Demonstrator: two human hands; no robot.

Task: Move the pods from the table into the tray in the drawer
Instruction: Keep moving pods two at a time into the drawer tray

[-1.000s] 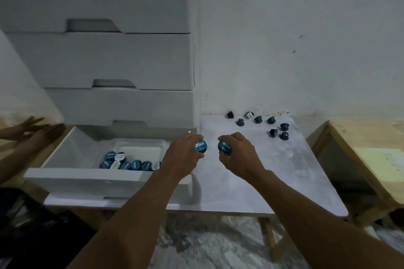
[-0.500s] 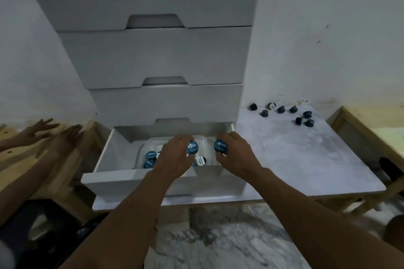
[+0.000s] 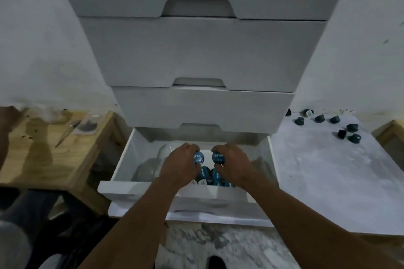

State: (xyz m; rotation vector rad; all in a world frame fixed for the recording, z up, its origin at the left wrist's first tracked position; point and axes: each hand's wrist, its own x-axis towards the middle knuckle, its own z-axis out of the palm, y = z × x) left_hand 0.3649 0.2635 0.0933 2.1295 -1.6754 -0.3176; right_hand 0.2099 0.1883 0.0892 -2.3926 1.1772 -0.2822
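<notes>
L hand (image 3: 179, 166) is pinching one blue pod (image 3: 198, 158) w/ thumb & fingers curled round it, foil lid facing the camera. R hand (image 3: 234, 164) is gripping a second blue pod (image 3: 218, 158) the same way, so the two held pods are sitting side by side btwn the hands, close but w/ a slim gap. Both hands are hovering over the open drawer (image 3: 123, 159), forearms crossing its front wall. Right under the hands, back toward the wrists, a cluster of pods (image 3: 205, 173) is lying in the tray (image 3: 175, 144), mostly blue lids, a few white; can't tell if the held pods are touching any of them. The tray's pale rim is showing just past the L hand's knuckles. Well off to the R hand's outer side & farther out, loose pods (image 3: 352, 127) are sitting scattered on the white table (image 3: 328, 181) near the wall, some close together. Above the hands, closed drawer fronts (image 3: 201, 54) are filling the view. Out past the L hand's outer side, a wooden bench (image 3: 43, 159) is carrying a thin metal tool (image 3: 65, 135).
</notes>
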